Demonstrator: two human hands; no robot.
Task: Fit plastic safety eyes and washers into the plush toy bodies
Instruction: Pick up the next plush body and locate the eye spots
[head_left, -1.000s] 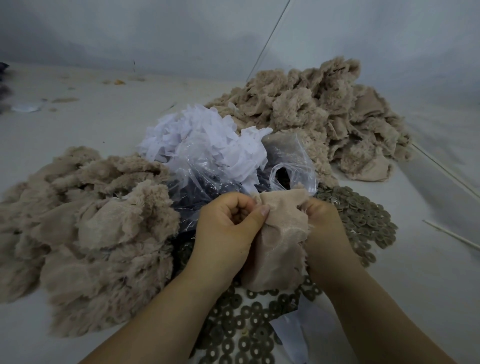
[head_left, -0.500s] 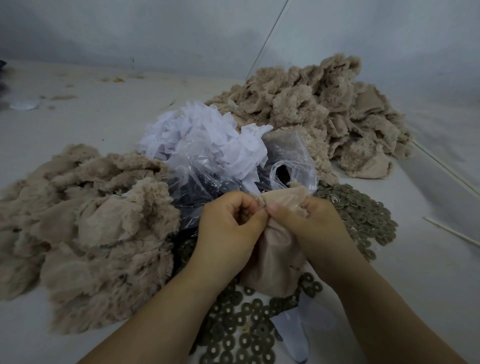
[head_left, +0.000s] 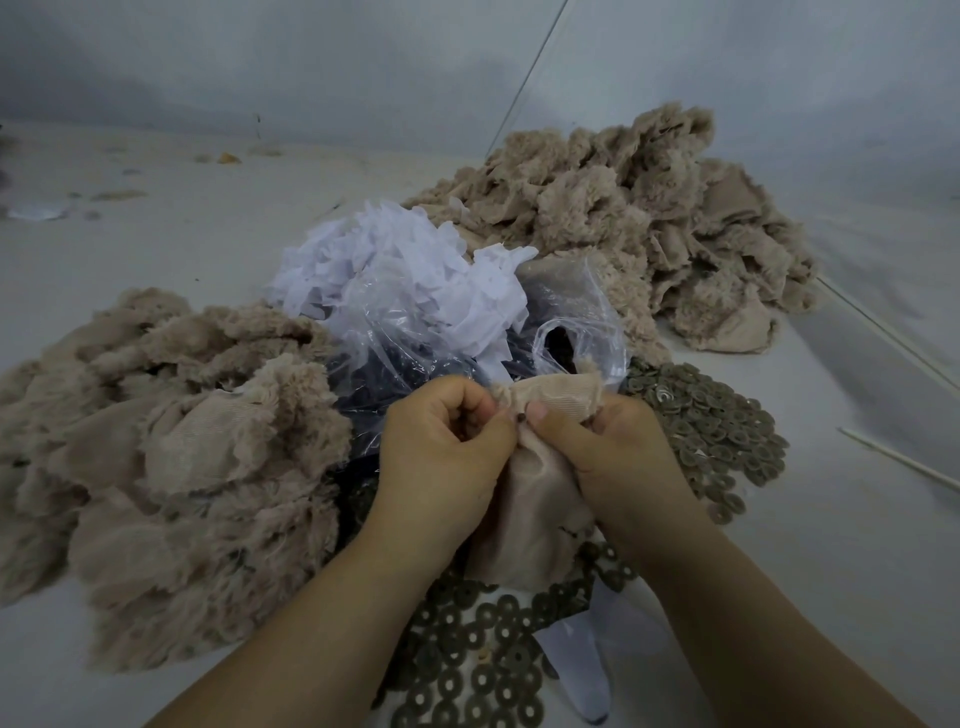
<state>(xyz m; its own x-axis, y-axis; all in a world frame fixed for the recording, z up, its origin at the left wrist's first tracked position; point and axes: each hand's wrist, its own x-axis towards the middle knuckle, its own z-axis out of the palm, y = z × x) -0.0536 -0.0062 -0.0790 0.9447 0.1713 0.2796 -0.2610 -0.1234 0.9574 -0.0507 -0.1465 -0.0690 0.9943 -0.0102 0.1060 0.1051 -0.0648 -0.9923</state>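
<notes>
A beige plush body (head_left: 530, 514), turned inside out, hangs between both hands at the centre. My left hand (head_left: 441, 447) grips its upper left part with curled fingers. My right hand (head_left: 608, 447) pinches the fabric from the right, thumb tip beside a small dark post (head_left: 519, 415) poking through the cloth. Grey-green washers lie in a heap at the right (head_left: 717, 421) and spread below my wrists (head_left: 483, 670). A clear plastic bag (head_left: 415, 332) behind my hands holds dark eyes.
A pile of beige plush bodies (head_left: 166, 452) lies at the left, a second pile (head_left: 639, 218) at the back right. White fabric scraps (head_left: 395, 265) sit on top of the bag. A thin stick (head_left: 898, 460) lies at the right.
My right hand came out from behind the fabric and now pinches it at the front, thumb against my left thumb. The plush body's top is bunched tighter, and a dark post shows.
</notes>
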